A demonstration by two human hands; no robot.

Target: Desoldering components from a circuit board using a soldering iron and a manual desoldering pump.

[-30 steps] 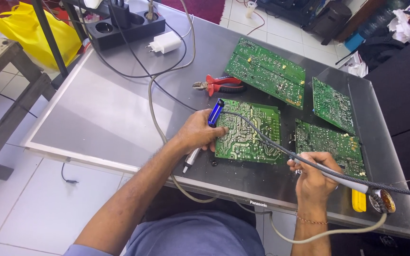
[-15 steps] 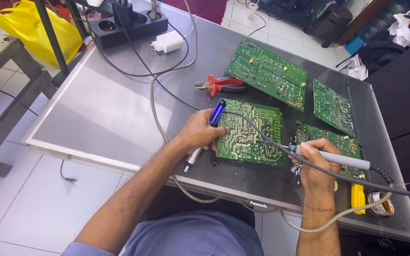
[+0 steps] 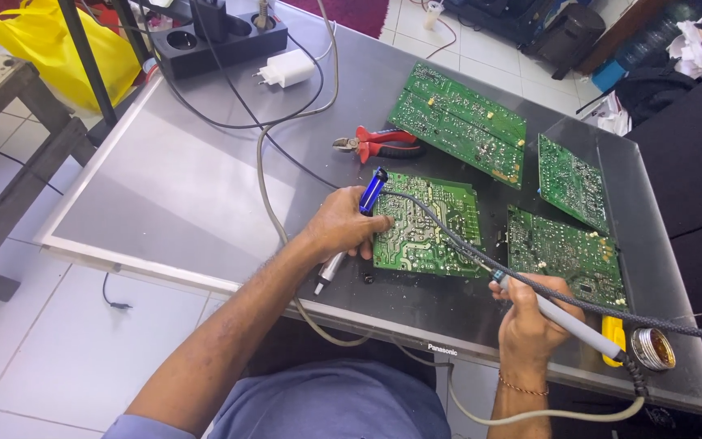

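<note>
While the left hand [image 3: 343, 228] rests at the 9 o'clock edge of the near board [image 3: 426, 223], its fingers are closed round a blue-and-white pump [image 3: 355, 228], held slanted with the blue end up at 1 o'clock and the white tip down at 7 o'clock, seemingly so the tool stays ready while the knuckles steady the board against sliding. The right hand [image 3: 530, 313], at the board's 4 o'clock, is pinched pen-fashion on a grey-handled iron [image 3: 558, 317], a grip that suits fine aiming; its dark tip reaches up toward 10 o'clock and meets the board near its lower right corner. The board lies solder side up on the dark surface [image 3: 205, 179], close to the near edge, probably so both wrists can lean on something firm. Three more boards sit clear of the work: one [image 3: 458, 122] at 12 o'clock, one [image 3: 572, 180] at 2 o'clock, and one [image 3: 564, 252] just beside the right hand at 3 o'clock. Red pliers [image 3: 379, 143] lie between the near board and the far one, within easy reach. A white plug [image 3: 286, 68] and a black stand [image 3: 221, 36] sit far off at 11 o'clock, cords trailing toward the hands. A round tin [image 3: 653, 348] sits at 4 o'clock by the surface's edge, next to a yellow handle [image 3: 613, 335].
</note>
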